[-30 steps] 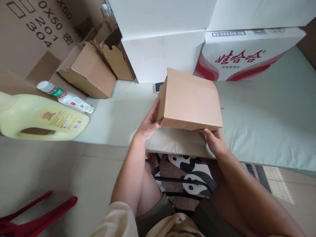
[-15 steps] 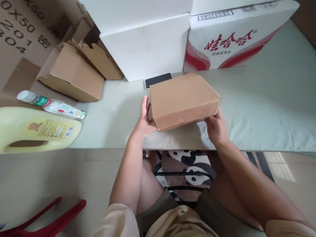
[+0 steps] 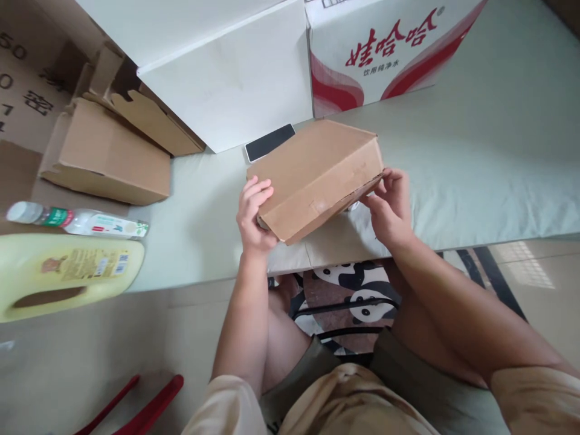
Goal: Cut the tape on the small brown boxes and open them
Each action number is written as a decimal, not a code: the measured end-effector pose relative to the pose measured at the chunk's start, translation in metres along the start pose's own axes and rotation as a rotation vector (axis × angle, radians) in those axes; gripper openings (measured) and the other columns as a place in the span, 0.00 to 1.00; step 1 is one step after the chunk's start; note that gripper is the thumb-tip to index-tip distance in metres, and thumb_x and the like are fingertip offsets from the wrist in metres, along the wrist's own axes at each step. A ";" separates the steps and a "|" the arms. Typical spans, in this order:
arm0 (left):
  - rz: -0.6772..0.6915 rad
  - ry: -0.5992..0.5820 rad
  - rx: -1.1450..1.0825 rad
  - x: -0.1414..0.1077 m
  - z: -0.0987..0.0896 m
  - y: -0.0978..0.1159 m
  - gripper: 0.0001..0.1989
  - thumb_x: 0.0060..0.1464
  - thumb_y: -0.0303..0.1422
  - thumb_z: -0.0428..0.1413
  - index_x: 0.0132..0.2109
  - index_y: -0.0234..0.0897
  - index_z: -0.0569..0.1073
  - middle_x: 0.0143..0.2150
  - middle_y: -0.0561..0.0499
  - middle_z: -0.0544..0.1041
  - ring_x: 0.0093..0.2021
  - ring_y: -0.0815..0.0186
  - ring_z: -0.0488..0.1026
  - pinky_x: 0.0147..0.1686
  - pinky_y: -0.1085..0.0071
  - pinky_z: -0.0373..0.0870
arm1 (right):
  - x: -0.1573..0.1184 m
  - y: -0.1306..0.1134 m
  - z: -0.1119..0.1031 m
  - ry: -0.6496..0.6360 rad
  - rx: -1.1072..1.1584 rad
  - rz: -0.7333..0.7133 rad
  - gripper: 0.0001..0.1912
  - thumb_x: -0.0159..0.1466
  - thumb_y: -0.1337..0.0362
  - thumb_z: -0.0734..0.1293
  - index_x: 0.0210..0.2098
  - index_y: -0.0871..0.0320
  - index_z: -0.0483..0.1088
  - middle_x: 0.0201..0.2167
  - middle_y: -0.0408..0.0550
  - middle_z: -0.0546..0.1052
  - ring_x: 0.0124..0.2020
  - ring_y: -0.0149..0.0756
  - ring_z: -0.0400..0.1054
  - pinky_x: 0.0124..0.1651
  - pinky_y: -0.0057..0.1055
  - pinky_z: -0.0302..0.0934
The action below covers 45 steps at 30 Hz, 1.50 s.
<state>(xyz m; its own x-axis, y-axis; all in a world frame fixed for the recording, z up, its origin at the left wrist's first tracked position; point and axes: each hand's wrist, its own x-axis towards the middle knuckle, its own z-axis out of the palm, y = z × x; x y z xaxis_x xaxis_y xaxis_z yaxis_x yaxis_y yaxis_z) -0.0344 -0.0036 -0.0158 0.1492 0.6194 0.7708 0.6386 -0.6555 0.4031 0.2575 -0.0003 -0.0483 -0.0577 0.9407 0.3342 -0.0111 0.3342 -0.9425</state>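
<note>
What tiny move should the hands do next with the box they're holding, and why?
Perhaps the left hand should steady the held box while the right hand feels along its lower front edge: the left hand grips the box's left end, and the right touches that edge.

free room over cloth (image 3: pixel 480 163) right of tilted brown box (image 3: pixel 312 175), white carton (image 3: pixel 235 90) behind

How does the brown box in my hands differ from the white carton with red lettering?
Your left hand and right hand hold the brown box tilted; the white carton stands on cloth. The brown box looks unprinted; the white carton bears red lettering. Both are boxes.
</note>
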 end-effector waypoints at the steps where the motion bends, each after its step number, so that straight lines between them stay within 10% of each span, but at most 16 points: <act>1: 0.013 0.027 -0.027 0.000 0.000 -0.001 0.40 0.51 0.70 0.51 0.57 0.45 0.72 0.55 0.45 0.77 0.59 0.48 0.77 0.67 0.37 0.64 | 0.000 -0.001 0.001 0.012 0.034 -0.022 0.18 0.69 0.46 0.65 0.54 0.42 0.62 0.64 0.47 0.66 0.57 0.44 0.69 0.50 0.46 0.74; 11: -0.078 0.066 -0.050 -0.001 0.001 0.001 0.41 0.50 0.72 0.47 0.55 0.45 0.71 0.53 0.44 0.75 0.59 0.48 0.75 0.66 0.40 0.66 | 0.007 -0.007 0.002 0.105 0.189 0.033 0.19 0.66 0.41 0.64 0.35 0.51 0.65 0.54 0.48 0.71 0.46 0.41 0.71 0.42 0.41 0.73; 15: -0.155 0.043 0.030 -0.003 0.005 0.002 0.43 0.47 0.74 0.49 0.54 0.44 0.70 0.53 0.44 0.74 0.61 0.47 0.73 0.67 0.39 0.64 | 0.015 -0.006 -0.007 0.299 -0.162 0.085 0.15 0.70 0.48 0.58 0.41 0.50 0.70 0.44 0.49 0.74 0.49 0.44 0.71 0.50 0.44 0.70; 22: -0.174 0.112 0.069 -0.007 0.007 -0.004 0.39 0.50 0.69 0.51 0.55 0.44 0.69 0.54 0.43 0.73 0.63 0.46 0.71 0.69 0.40 0.60 | 0.020 -0.006 -0.023 -0.039 -0.841 0.194 0.19 0.70 0.54 0.57 0.34 0.54 0.76 0.37 0.57 0.74 0.45 0.54 0.70 0.54 0.54 0.65; 29: -0.185 0.102 0.135 -0.004 0.017 0.003 0.38 0.50 0.66 0.54 0.55 0.42 0.68 0.54 0.43 0.72 0.62 0.46 0.71 0.69 0.39 0.59 | 0.016 -0.003 -0.028 -0.075 -1.097 0.257 0.11 0.61 0.53 0.68 0.36 0.54 0.70 0.31 0.54 0.75 0.34 0.48 0.67 0.36 0.42 0.61; 37: -0.186 0.121 0.148 -0.001 0.031 0.009 0.36 0.52 0.61 0.56 0.57 0.41 0.67 0.57 0.41 0.71 0.64 0.45 0.69 0.70 0.39 0.57 | 0.010 -0.023 -0.039 0.080 -0.436 0.400 0.17 0.65 0.60 0.59 0.54 0.49 0.63 0.24 0.40 0.70 0.22 0.37 0.63 0.27 0.36 0.59; 45: -0.179 0.120 0.215 0.000 0.049 0.020 0.30 0.52 0.49 0.60 0.58 0.41 0.66 0.58 0.40 0.71 0.67 0.44 0.66 0.71 0.40 0.55 | -0.013 -0.042 0.000 -0.194 0.075 0.397 0.12 0.63 0.60 0.62 0.47 0.50 0.66 0.27 0.35 0.66 0.18 0.28 0.64 0.21 0.28 0.59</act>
<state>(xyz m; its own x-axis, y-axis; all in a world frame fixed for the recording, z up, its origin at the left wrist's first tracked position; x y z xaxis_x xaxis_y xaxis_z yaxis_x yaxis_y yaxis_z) 0.0149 0.0047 -0.0315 -0.0627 0.6530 0.7548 0.7938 -0.4258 0.4343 0.2583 -0.0262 -0.0134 -0.2583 0.9645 -0.0544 -0.0223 -0.0622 -0.9978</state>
